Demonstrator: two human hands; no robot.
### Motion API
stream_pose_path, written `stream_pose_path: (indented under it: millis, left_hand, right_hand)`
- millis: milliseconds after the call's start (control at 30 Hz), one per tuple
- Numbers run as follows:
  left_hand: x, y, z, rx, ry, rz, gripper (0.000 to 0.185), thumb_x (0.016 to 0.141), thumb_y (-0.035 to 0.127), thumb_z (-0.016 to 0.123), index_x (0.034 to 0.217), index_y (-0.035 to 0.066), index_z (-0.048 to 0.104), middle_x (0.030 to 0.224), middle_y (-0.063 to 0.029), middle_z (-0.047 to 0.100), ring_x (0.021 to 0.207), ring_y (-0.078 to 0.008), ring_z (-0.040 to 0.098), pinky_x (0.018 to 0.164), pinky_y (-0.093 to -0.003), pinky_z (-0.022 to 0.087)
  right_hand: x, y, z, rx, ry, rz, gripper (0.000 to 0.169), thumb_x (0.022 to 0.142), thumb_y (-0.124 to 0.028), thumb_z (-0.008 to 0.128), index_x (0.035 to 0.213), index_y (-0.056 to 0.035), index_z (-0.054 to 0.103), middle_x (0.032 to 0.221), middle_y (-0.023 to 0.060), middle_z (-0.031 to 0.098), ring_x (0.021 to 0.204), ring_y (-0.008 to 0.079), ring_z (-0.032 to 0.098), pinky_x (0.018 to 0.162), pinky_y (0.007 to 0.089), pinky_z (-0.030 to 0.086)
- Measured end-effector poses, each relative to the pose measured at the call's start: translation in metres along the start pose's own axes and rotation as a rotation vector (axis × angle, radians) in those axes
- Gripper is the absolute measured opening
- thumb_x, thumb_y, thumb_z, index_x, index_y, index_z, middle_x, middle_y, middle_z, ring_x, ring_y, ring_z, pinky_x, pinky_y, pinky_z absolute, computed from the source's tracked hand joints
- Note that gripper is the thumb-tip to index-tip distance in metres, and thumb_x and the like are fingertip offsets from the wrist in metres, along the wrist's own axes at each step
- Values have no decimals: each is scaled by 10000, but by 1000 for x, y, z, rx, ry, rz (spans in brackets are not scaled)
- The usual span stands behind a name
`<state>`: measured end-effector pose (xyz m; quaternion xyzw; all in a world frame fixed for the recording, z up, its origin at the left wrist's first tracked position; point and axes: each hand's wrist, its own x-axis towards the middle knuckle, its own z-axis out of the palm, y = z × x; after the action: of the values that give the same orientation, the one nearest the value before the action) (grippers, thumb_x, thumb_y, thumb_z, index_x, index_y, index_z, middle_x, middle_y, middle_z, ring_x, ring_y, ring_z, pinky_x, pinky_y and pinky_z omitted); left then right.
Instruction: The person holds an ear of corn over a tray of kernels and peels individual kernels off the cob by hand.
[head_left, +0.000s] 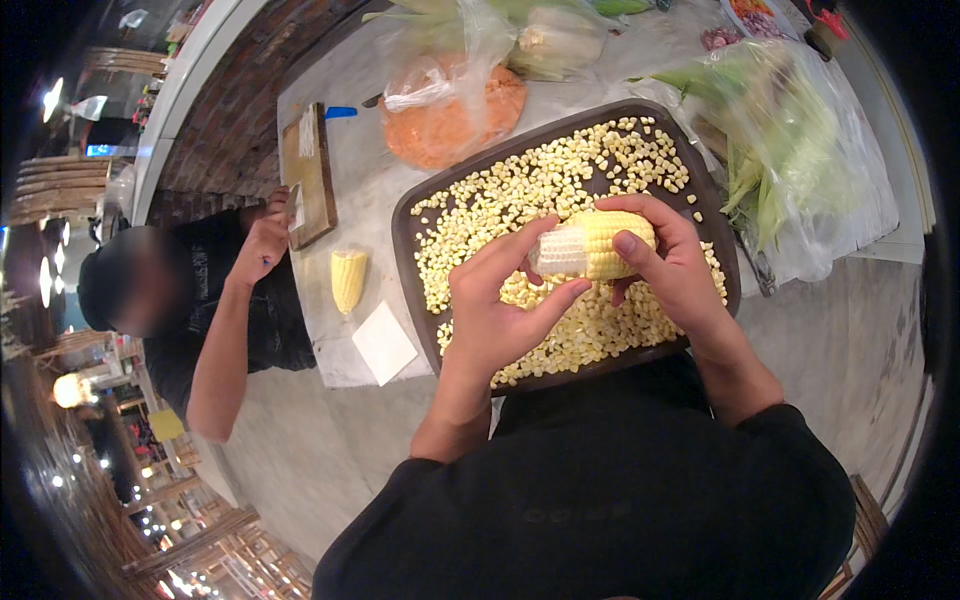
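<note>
Over a dark brown tray (411, 225) of loose corn kernels (480, 206), I have a partly stripped ear of corn (602, 241) between both hands. Its left end is bare whitish cob, while rows of yellow kernels still cover the right part. My right hand (679, 262) grips the kernel-covered part, thumb across the near side and fingers around the far end. My left hand (499, 300) is at the bare end, with fingertips partly hidden behind the cob and the thumb near its lower edge.
Left of the tray lie another corn piece (348, 281), a white square card (384, 343) and a wooden cutting board (309, 180), where a co-worker's hand (266, 244) works. Behind sits a bag of orange shreds (457, 112). Husks in clear plastic (795, 150) and a knife-like tool (757, 264) lie right.
</note>
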<state>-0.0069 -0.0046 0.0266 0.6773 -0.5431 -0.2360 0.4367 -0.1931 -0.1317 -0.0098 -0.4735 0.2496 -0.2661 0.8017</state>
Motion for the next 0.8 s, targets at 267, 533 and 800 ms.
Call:
stream_pose_path:
  millis: [267,533,800]
  left_hand:
    - [0,-17,7,-161,68,106,687,758,158,940,1383,9,695,1011,-139,780,801,-161,712,760,-288,569]
    - [-2,-17,8,-110,40,37,704,776,77,931,1403,-56,638,1199,-167,750,1065,-195,727,914,-318,573]
    - [0,3,12,84,121,82,649,763,164,934,1347,3,701,1097,-177,779,927,-239,768,829,-341,595]
  right_hand:
    - [-4,-2,0,-34,31,-33,378,1054,-256,715,1379,-70,664,1092,23,684,777,80,651,584,239,564]
    - [-6,-3,2,-8,-28,-19,400,1033,-187,738,1404,-69,645,1092,24,681,728,58,622,573,224,526]
    - [-5,-2,0,-10,-16,-21,396,1052,-220,714,1406,-63,629,1065,33,678,691,69,610,569,230,522]
